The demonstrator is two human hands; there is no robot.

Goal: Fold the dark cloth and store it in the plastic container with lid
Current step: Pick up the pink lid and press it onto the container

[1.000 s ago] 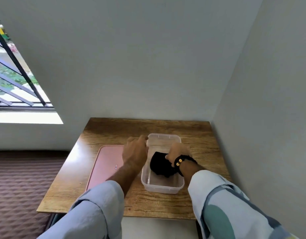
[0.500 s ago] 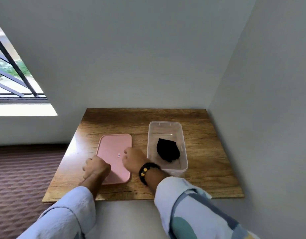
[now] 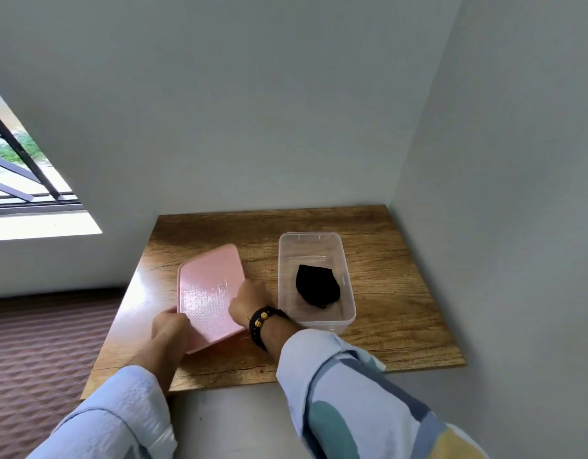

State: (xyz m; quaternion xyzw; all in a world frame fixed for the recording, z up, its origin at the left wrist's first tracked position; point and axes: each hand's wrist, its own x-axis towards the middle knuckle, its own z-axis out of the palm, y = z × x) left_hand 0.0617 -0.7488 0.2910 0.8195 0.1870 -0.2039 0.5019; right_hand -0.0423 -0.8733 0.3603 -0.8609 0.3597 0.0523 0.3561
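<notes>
We have the flat pink rectangular plastic lid (image 3: 210,294) gripped at two places: our left hand (image 3: 169,331) is closed over its near left corner and our right hand (image 3: 249,301), the one with the dark beaded bracelet (image 3: 260,323) at the wrist, is closed on its right edge, and the lid is tilted, its near end raised off the wooden worktop (image 3: 392,293). The risk we see is in carrying it across: our right hand sits just beside the left wall of the clear rectangular plastic container (image 3: 347,293), so a sideways swing could knock that light tub and slide it toward the wall (image 3: 501,226) on the right, or skew it so the lid no longer lines up. A lid held only by a corner and an edge could also twist or slip from our fingers, and if we press one end down before the other is seated, the rim may not close all round. The container stands open and upright, with nothing in it but the folded dark cloth (image 3: 316,287), a small black bundle lying on the floor of the tub toward its middle, well below the rim, so we judge it should not catch the lid
</notes>
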